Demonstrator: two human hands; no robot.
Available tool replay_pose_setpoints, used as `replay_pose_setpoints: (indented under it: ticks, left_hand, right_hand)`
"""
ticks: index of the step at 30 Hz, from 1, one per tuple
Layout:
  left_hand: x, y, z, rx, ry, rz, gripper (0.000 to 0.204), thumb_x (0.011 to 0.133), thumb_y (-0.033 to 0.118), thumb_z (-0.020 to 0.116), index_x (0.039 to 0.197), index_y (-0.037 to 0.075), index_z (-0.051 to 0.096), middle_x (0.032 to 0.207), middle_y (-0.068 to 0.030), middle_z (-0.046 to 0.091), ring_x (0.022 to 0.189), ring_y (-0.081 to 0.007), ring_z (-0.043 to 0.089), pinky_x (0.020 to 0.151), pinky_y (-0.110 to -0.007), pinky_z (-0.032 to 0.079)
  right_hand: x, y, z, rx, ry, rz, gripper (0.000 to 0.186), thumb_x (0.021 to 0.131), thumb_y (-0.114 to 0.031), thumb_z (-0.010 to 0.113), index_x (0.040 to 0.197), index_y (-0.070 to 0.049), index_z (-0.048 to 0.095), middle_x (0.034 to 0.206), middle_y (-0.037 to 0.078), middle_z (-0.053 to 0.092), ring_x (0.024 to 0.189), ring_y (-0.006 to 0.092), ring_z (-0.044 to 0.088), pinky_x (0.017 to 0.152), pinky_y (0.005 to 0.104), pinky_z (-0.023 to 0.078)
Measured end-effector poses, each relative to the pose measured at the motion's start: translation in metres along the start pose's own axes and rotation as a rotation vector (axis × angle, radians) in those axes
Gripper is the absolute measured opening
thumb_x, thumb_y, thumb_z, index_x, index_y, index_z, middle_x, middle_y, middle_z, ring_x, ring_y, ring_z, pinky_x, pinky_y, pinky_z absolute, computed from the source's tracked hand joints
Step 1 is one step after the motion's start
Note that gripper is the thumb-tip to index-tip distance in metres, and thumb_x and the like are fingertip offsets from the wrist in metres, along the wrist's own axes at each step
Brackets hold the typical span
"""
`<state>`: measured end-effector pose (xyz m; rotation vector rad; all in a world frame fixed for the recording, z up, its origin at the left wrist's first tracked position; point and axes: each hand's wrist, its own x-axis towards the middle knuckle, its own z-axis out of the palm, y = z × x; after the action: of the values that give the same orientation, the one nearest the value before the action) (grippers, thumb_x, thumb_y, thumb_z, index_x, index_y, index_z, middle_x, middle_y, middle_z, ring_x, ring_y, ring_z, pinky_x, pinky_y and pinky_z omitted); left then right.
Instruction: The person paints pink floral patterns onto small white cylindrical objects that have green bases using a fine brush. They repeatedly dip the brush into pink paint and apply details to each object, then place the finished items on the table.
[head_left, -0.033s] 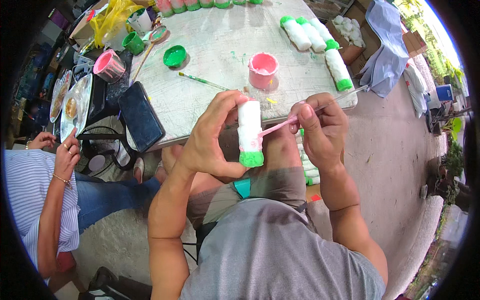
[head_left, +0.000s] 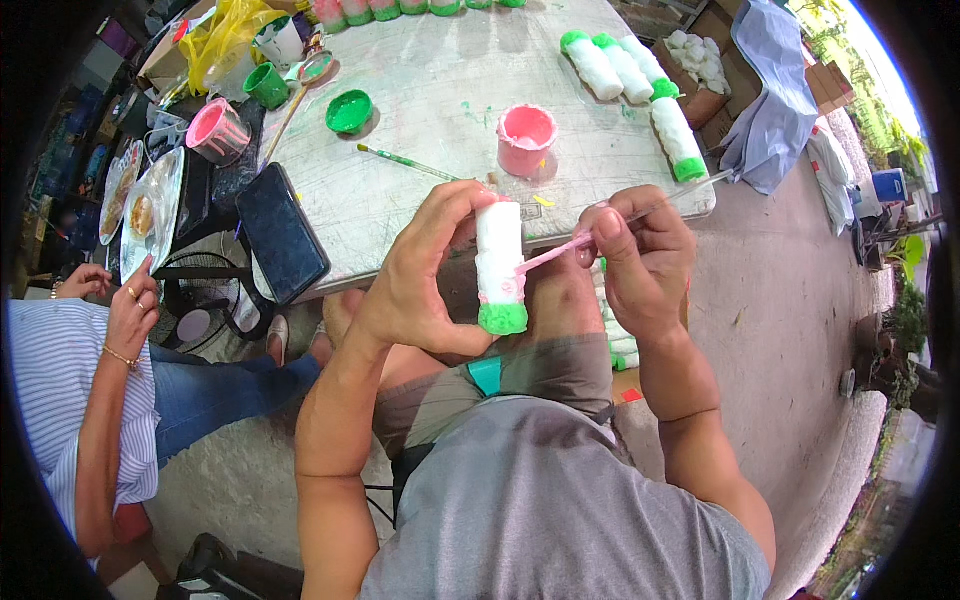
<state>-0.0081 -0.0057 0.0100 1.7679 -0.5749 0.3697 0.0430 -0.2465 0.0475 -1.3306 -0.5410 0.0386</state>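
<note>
1. Holding position, no visible change: paintbrush (head_left: 552, 254) tip on white cylinder (head_left: 499, 238), above its green end; pink coverage seems barely begun.
2. Left hand (head_left: 412, 275), one: half-curled, gripping cylinder end to end, before the near edge of the table (head_left: 440, 105).
3. Right hand (head_left: 645, 255), one: fingers pinched around brush.
4. White-and-green cylinders (head_left: 672, 128), far-right corner: four.
5. Pink-and-green cylinders (head_left: 384, 10), far edge: seven visible, row cropped.

From afar I log: phone (head_left: 282, 232) glossy, smooth; tube (head_left: 499, 240) matt, bumpy; shirt (head_left: 560, 490) matt cloth; tabletop (head_left: 440, 95) scuffed; bag (head_left: 225, 50) thin, crinkled plastic.
</note>
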Motion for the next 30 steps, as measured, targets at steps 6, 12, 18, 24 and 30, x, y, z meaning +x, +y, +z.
replay_pose_setpoints:
  ticks: [6, 12, 18, 24, 30]
  left_hand:
    - [-0.001, 0.001, 0.002, -0.009, -0.01, 0.003, 0.102, 0.052, 0.021, 0.088, 0.144, -0.001, 0.048, 0.138, -0.017, 0.053, 0.127, -0.0306, 0.057, 0.105, -0.038, 0.05]
    - [-0.001, -0.001, 0.0, 0.0, -0.048, 0.014, 0.105, 0.053, 0.017, 0.089, 0.147, -0.001, 0.045, 0.141, -0.0172, 0.05, 0.131, -0.0316, 0.056, 0.108, -0.041, 0.049]
    - [0.0, -0.002, -0.004, 0.037, -0.12, 0.032, 0.111, 0.053, 0.01, 0.089, 0.152, -0.001, 0.039, 0.144, -0.0183, 0.043, 0.133, -0.0329, 0.057, 0.11, -0.044, 0.049]
    - [-0.001, -0.003, 0.0, 0.043, -0.058, 0.032, 0.106, 0.052, 0.016, 0.088, 0.148, 0.001, 0.044, 0.141, -0.0171, 0.051, 0.13, -0.0328, 0.056, 0.105, -0.042, 0.051]
    - [-0.001, -0.002, -0.003, 0.046, -0.119, 0.023, 0.11, 0.051, 0.008, 0.085, 0.151, 0.001, 0.04, 0.142, -0.018, 0.043, 0.133, -0.0342, 0.057, 0.11, -0.046, 0.049]
  right_hand:
    - [0.011, 0.003, 0.006, -0.027, -0.01, -0.006, 0.014, 0.105, -0.01, 0.066, 0.104, 0.001, 0.058, 0.088, 0.007, 0.069, 0.075, 0.0074, 0.064, 0.067, 0.0226, 0.054]
    - [-0.003, 0.008, -0.005, -0.075, -0.038, -0.202, 0.012, 0.106, -0.008, 0.062, 0.107, 0.002, 0.055, 0.093, 0.012, 0.071, 0.077, 0.0101, 0.064, 0.07, 0.0241, 0.055]
    - [-0.012, 0.003, -0.005, -0.126, -0.07, -0.202, 0.013, 0.106, -0.007, 0.062, 0.11, 0.002, 0.053, 0.092, 0.014, 0.069, 0.078, 0.0124, 0.063, 0.071, 0.0281, 0.055]
    - [-0.007, 0.012, -0.003, -0.196, -0.098, -0.431, 0.013, 0.106, -0.006, 0.06, 0.109, 0.002, 0.051, 0.088, 0.017, 0.067, 0.077, 0.0183, 0.065, 0.07, 0.0328, 0.057]
    - [-0.02, 0.019, -0.003, -0.206, -0.072, -0.502, 0.01, 0.105, -0.003, 0.058, 0.109, 0.003, 0.051, 0.087, 0.017, 0.067, 0.075, 0.0204, 0.066, 0.068, 0.0337, 0.057]
